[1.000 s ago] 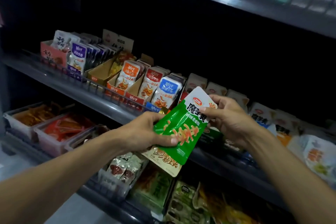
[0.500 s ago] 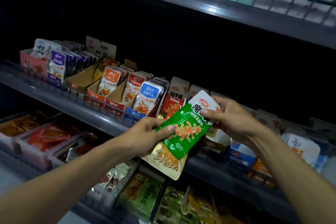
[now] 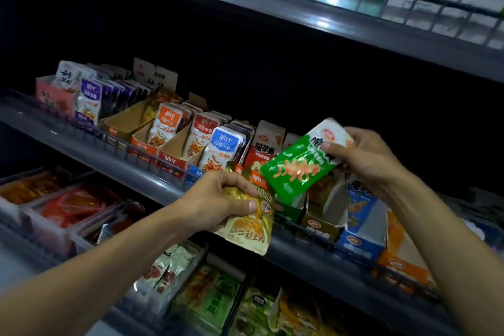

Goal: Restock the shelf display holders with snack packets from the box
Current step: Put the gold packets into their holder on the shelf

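1. Hands first: my right hand [image 3: 365, 161] pinches the white top of a green foil snack packet [image 3: 297, 169], tilted above the cardboard display holders [image 3: 321, 224] on the grey metal shelf [image 3: 136, 172].
2. My left hand [image 3: 215, 199] grips a gold foil snack packet [image 3: 251, 226], just left of and below the green one.
3. Orange, red and blue packets [image 3: 221, 147] stand in holders further left.

Glossy green foil packet [image 3: 296, 169], shiny crinkled gold packet [image 3: 252, 229], matt cardboard display holders [image 3: 174, 148], smooth grey metal shelf edge [image 3: 131, 169]
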